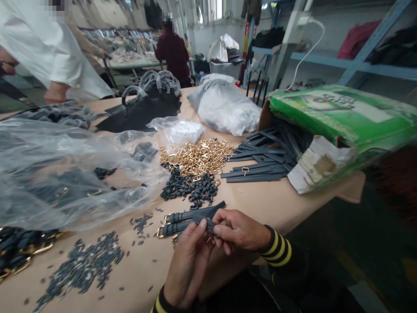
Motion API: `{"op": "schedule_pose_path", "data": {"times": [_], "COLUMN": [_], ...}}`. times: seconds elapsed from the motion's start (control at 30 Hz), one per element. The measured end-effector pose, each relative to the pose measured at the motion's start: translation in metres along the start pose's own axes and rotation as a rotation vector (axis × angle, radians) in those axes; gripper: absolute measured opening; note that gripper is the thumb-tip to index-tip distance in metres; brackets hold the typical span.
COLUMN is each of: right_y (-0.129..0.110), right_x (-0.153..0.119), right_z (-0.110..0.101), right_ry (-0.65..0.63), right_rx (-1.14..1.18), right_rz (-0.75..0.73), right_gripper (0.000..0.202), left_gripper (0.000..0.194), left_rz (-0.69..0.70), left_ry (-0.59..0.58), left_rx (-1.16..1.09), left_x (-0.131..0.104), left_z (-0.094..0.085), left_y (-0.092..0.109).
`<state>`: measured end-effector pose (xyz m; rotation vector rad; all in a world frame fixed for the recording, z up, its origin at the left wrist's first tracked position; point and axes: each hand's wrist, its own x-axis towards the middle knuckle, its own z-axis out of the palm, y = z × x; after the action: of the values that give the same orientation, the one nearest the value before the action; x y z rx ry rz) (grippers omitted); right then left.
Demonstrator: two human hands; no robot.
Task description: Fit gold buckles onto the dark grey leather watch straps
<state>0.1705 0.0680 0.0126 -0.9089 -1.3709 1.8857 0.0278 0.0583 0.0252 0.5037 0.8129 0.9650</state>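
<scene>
Both my hands meet at the table's front edge around a dark grey strap [208, 224]. My left hand [190, 256] pinches its near side between thumb and fingers. From the right, my right hand [243, 230] grips the same strap with thumb and forefinger; its far end is hidden by the fingers. Just beyond them lie dark straps with gold buckles [180, 216], side by side. Behind those is a heap of small dark strap loops [189, 187], touching a pile of loose gold buckles [198, 156].
Long dark straps [260, 161] spill from a green box [342, 113] at the right. Small dark scraps [87, 261] are scattered front left, beside clear plastic sheeting [74, 174]. A white bag [224, 104] and black bag pieces [146, 106] stand behind. A person in white [52, 48] stands far left.
</scene>
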Motion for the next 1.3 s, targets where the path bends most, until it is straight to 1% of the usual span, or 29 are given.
{"op": "schedule_pose_path", "data": {"times": [0.07,0.1,0.17,0.2,0.23,0.27,0.33,0.37,0.4,0.43,0.5,0.57,0.63,0.73,0.8,0.87,0.93,0.97,1.0,1.07,1.1,1.17,1.23,1.3], "right_y": [-0.004,-0.005,-0.004,-0.002,0.002,0.006,0.016,0.020,0.024,0.026,0.029,0.028,0.025,0.021,0.019,0.018,0.017,0.017,0.016,0.014,0.013,0.011,0.009,0.009], "right_x": [-0.004,-0.007,-0.012,-0.015,-0.017,-0.019,-0.022,-0.022,-0.023,-0.023,-0.022,-0.021,-0.020,-0.018,-0.018,-0.018,-0.018,-0.018,-0.018,-0.016,-0.014,-0.012,-0.012,-0.014], "right_z": [-0.015,-0.024,-0.043,-0.054,-0.065,-0.075,-0.094,-0.102,-0.107,-0.111,-0.113,-0.111,-0.108,-0.104,-0.102,-0.098,-0.092,-0.087,-0.081,-0.065,-0.056,-0.039,-0.024,-0.016], "right_ry": [0.008,0.027,0.099,0.165,0.257,0.371,0.599,0.680,0.732,0.757,0.774,0.787,0.803,0.825,0.848,0.878,0.868,0.836,0.786,0.643,0.563,0.416,0.312,0.237], "right_rx": [0.118,0.157,0.216,0.263,0.333,0.426,0.648,0.746,0.814,0.848,0.854,0.824,0.768,0.647,0.567,0.459,0.313,0.237,0.168,0.075,0.053,0.048,0.071,0.100], "right_rz": [-0.045,-0.078,-0.145,-0.171,-0.192,-0.209,-0.243,-0.265,-0.285,-0.301,-0.309,-0.300,-0.291,-0.261,-0.232,-0.189,-0.135,-0.113,-0.098,-0.085,-0.080,-0.066,-0.054,-0.052], "right_gripper": [0.023,0.023,0.022,0.021,0.019,0.016,0.014,0.015,0.015,0.015,0.015,0.017,0.019,0.023,0.024,0.024,0.024,0.024,0.025,0.027,0.028,0.028,0.027,0.026], "left_gripper": [0.013,0.015,0.021,0.025,0.029,0.032,0.029,0.026,0.021,0.017,0.013,0.010,0.009,0.006,0.011,0.016,0.022,0.025,0.027,0.030,0.030,0.026,0.018,0.012], "left_rz": [-0.058,-0.071,-0.055,-0.021,0.036,0.127,0.375,0.499,0.530,0.540,0.526,0.506,0.498,0.512,0.523,0.520,0.479,0.440,0.374,0.332,0.343,0.414,0.476,0.468], "left_ry": [-0.049,-0.076,-0.141,-0.173,-0.210,-0.228,-0.241,-0.251,-0.249,-0.263,-0.303,-0.342,-0.369,-0.398,-0.410,-0.420,-0.430,-0.439,-0.423,-0.339,-0.289,-0.179,-0.067,0.008], "left_rx": [-0.015,0.012,0.152,0.279,0.447,0.662,1.178,1.457,1.535,1.587,1.663,1.719,1.749,1.744,1.713,1.674,1.609,1.559,1.453,1.364,1.360,1.416,1.442,1.394], "left_x": [0.011,0.019,0.041,0.055,0.072,0.090,0.129,0.147,0.163,0.178,0.198,0.209,0.213,0.207,0.195,0.176,0.151,0.137,0.122,0.093,0.080,0.056,0.039,0.026], "left_z": [0.013,0.020,0.033,0.039,0.046,0.053,0.066,0.072,0.077,0.081,0.087,0.089,0.089,0.089,0.089,0.087,0.080,0.075,0.070,0.058,0.052,0.040,0.030,0.021], "left_y": [0.002,0.003,0.004,0.005,0.006,0.007,0.007,0.006,0.005,0.002,-0.005,-0.013,-0.019,-0.020,-0.014,-0.003,0.012,0.019,0.026,0.036,0.039,0.042,0.041,0.040]}}
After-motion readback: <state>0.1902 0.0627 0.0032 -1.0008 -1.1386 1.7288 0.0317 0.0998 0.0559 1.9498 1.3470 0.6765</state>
